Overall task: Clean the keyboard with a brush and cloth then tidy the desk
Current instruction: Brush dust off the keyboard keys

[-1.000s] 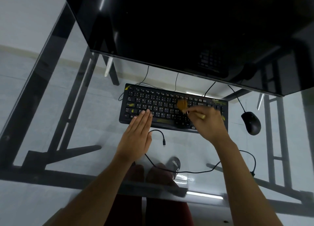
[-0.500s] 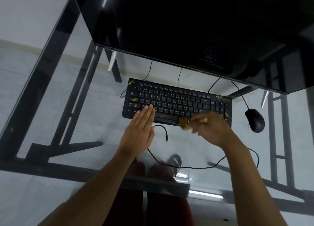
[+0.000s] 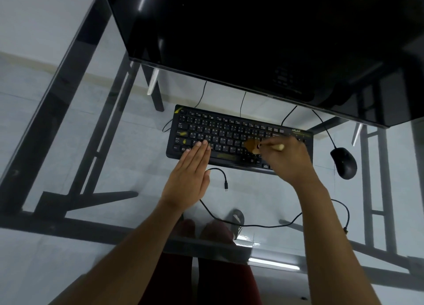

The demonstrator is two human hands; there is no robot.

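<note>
A black keyboard (image 3: 224, 130) with yellowish smudges lies on the glass desk (image 3: 114, 167) under the monitor. My right hand (image 3: 289, 160) grips a small wooden-handled brush (image 3: 252, 145); its tan bristles touch the keys right of the keyboard's middle. My left hand (image 3: 190, 178) lies flat, fingers together, fingertips resting on the keyboard's lower left keys. No cloth is in view.
A large black monitor (image 3: 263, 34) overhangs the back of the desk. A black mouse (image 3: 343, 163) sits right of the keyboard. A loose black cable (image 3: 220, 174) with a plug curls on the glass in front of the keyboard. My legs show through the glass.
The brush moved from the keyboard's front edge back up onto the keys, right of the middle. My left hand stayed flat at the lower left keys.
</note>
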